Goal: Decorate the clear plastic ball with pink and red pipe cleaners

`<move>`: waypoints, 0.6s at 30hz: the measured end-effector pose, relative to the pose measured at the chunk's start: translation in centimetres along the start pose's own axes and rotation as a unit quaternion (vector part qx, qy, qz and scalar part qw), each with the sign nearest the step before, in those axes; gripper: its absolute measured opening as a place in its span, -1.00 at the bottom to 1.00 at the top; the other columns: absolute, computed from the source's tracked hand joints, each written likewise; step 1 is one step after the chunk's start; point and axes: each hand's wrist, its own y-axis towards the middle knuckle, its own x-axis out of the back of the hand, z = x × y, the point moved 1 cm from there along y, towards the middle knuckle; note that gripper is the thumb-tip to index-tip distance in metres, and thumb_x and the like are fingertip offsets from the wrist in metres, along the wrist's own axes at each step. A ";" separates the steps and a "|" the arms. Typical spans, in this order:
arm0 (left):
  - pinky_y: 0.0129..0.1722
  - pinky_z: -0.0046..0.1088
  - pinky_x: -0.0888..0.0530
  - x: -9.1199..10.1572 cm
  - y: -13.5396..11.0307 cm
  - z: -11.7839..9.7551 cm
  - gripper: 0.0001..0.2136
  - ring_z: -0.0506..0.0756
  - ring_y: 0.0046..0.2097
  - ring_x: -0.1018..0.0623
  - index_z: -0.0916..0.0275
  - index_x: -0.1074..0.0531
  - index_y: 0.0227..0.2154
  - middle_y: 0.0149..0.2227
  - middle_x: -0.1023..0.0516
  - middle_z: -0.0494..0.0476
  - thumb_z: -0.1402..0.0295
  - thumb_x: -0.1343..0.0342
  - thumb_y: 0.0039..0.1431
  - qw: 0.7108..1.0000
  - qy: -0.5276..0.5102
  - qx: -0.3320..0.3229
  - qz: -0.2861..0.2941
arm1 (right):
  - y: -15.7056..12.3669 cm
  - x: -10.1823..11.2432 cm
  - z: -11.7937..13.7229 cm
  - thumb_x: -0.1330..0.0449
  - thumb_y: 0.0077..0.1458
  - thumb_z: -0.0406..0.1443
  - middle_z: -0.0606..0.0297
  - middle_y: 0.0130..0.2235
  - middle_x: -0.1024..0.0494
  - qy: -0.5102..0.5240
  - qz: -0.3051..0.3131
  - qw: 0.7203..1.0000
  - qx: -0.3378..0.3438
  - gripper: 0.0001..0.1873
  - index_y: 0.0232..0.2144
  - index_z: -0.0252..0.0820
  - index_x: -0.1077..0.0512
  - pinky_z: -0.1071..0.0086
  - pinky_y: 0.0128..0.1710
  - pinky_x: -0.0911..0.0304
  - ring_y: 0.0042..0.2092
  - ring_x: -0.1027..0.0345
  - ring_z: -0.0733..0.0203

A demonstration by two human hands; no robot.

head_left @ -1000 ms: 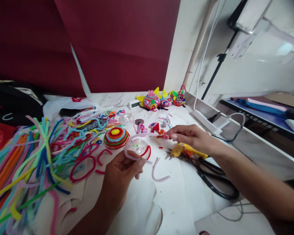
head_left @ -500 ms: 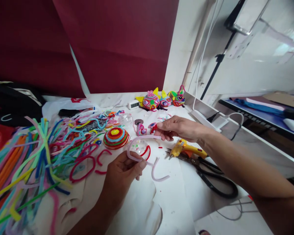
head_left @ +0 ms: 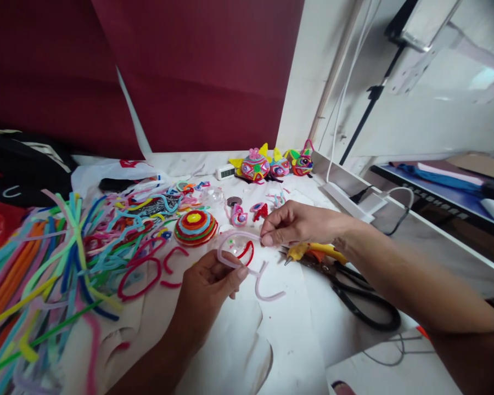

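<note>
A pale lilac pipe cleaner [head_left: 221,245], bent into a curve, stretches between my two hands above the white table. My left hand [head_left: 209,282] pinches its lower part between thumb and fingers. At its upper end, my right hand [head_left: 290,224] has thumb and fingertips closed on the tip. Just below lies another bent lilac pipe cleaner [head_left: 269,298]. Behind the held one are a clear plastic piece [head_left: 233,242] and a red curved pipe cleaner [head_left: 251,255]. A striped coiled dome [head_left: 195,227] sits to the left, with pink pipe cleaner loops [head_left: 158,277] in front of it.
Loose coloured pipe cleaners [head_left: 45,274] pile up on the left. A yellow glue gun [head_left: 298,252] and black-handled scissors [head_left: 372,323] lie under my right forearm. Decorated figures [head_left: 255,166] and a small digital timer [head_left: 225,173] stand at the back. A power strip [head_left: 346,200] is at right.
My right hand has come down and slightly nearer, and its fingers have closed on the lilac pipe cleaner's upper end. The small red and blue piece behind it is now uncovered.
</note>
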 end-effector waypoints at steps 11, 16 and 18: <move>-0.59 -0.61 -0.32 0.0 0.2 0.2 -0.83 -0.09 -0.55 -0.37 0.25 -0.40 -0.43 -0.58 -0.46 -0.08 0.38 -0.31 -0.04 1.000 -0.002 0.006 0.001 | -0.4 -1.9 -0.5 -0.31 -0.02 -0.20 0.40 -0.53 -0.46 0.048 -0.001 0.999 -0.026 -0.78 -0.46 -0.26 -0.43 0.56 -0.61 -0.08 -0.54 -0.24 0.43; -0.57 -0.59 -0.35 -0.2 0.0 -0.1 -0.82 -0.05 -0.52 -0.43 0.26 -0.41 -0.44 -0.57 -0.49 -0.04 0.39 -0.32 -0.06 1.000 -0.006 0.000 -0.008 | -0.9 -3.6 -1.0 -0.36 -0.07 -0.17 0.34 -0.51 -0.51 0.132 -0.026 0.991 -0.004 -0.72 -0.44 -0.28 -0.43 0.55 -0.62 -0.08 -0.53 -0.28 0.41; -0.56 -0.58 -0.36 -0.2 0.0 -0.1 -0.83 -0.04 -0.51 -0.44 0.26 -0.42 -0.44 -0.55 -0.50 -0.03 0.39 -0.32 -0.06 1.000 -0.002 -0.004 -0.011 | -0.9 -4.0 -1.3 -0.37 -0.08 -0.15 0.33 -0.51 -0.51 0.165 -0.039 0.985 0.003 -0.69 -0.44 -0.29 -0.44 0.54 -0.63 -0.05 -0.55 -0.26 0.42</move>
